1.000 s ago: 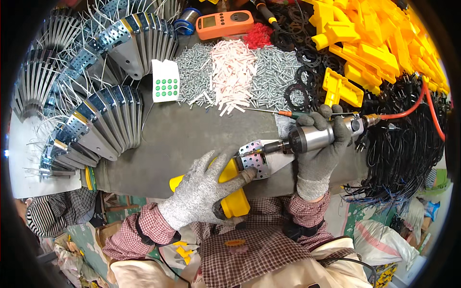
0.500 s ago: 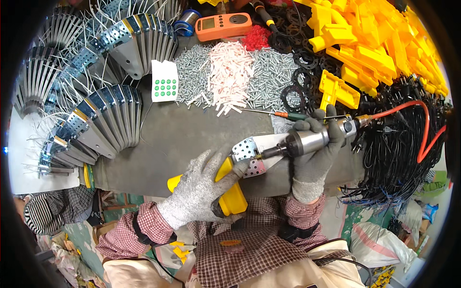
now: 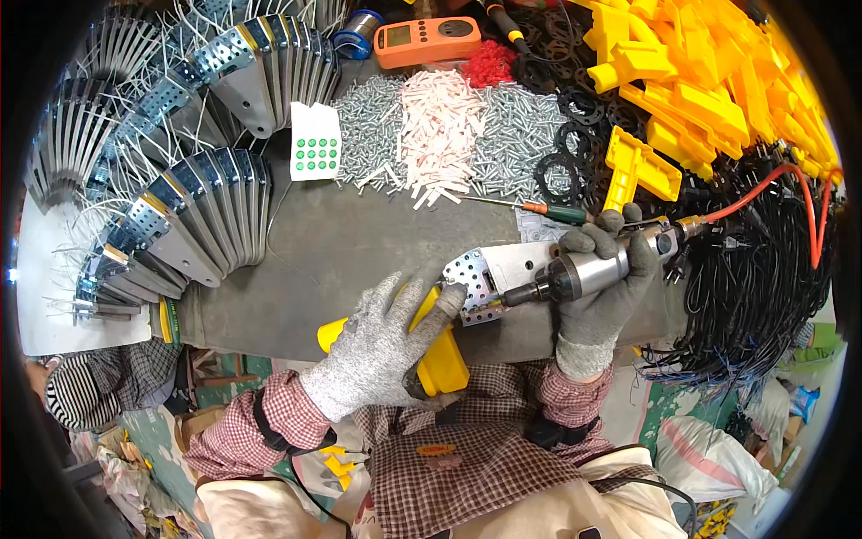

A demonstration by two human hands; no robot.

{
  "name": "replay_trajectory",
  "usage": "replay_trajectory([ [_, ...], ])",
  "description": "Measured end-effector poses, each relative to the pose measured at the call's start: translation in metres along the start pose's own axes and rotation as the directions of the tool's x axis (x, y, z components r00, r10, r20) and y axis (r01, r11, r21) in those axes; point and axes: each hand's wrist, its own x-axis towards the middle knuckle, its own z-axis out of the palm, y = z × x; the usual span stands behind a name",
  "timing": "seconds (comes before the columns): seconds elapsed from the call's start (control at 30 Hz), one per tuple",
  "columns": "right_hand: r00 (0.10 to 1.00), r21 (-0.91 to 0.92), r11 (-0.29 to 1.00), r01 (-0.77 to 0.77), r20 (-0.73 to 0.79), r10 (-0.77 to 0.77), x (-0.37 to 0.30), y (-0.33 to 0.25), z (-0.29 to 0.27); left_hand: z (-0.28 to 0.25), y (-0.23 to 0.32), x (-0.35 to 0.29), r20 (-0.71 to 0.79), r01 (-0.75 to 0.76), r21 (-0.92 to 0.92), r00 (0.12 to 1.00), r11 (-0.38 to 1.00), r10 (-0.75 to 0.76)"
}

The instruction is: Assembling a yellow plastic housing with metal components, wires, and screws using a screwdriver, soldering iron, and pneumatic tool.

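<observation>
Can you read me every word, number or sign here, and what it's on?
None can be read reliably:
White card with green round stickers: marks too small.
Orange rectangular meter: display and markings too small.
Brown checked fabric apron: orange oval patch too blurred.
Pale printed paper: print too small.
Silver cylindrical metal power tool in the right hand: no lettering discernible.

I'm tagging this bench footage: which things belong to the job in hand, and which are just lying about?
In the job:
- yellow part, in the left hand
- metal plate, at the driver's bit
- driver, in the right hand

Seemingly lying about:
- orange meter
- blue spool
- screwdriver
- sticker sheet
</observation>
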Motion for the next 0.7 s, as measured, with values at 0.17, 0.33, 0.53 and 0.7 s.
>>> replay_trajectory([
  [0.17, 1.000, -0.006, 1.000, -0.012, 0.007, 0.012, -0.002, 0.004, 0.002, 0.000, -0.001, -0.002, -0.028, -0.016, -0.018, 0.999, 1.000, 0.016],
  [0.33, 0.999, -0.024, 0.999, 0.021, -0.033, -0.022, -0.007, 0.006, -0.001, -0.003, 0.003, -0.001, -0.004, -0.003, 0.016, 1.000, 1.000, 0.003],
  [0.53, 0.999, -0.363, 0.932, -0.006, -0.047, -0.012, 0.001, -0.008, 0.026, -0.049, 0.043, 0.024, 0.177, 0.030, 0.171, 0.982, 0.985, -0.061],
  [0.7, 0.974, -0.950, 0.228, -0.213, -0.188, 0.129, 0.036, -0.095, 0.046, -0.043, 0.044, 0.090, 0.128, 0.193, 0.078, 0.971, 0.978, -0.202],
])
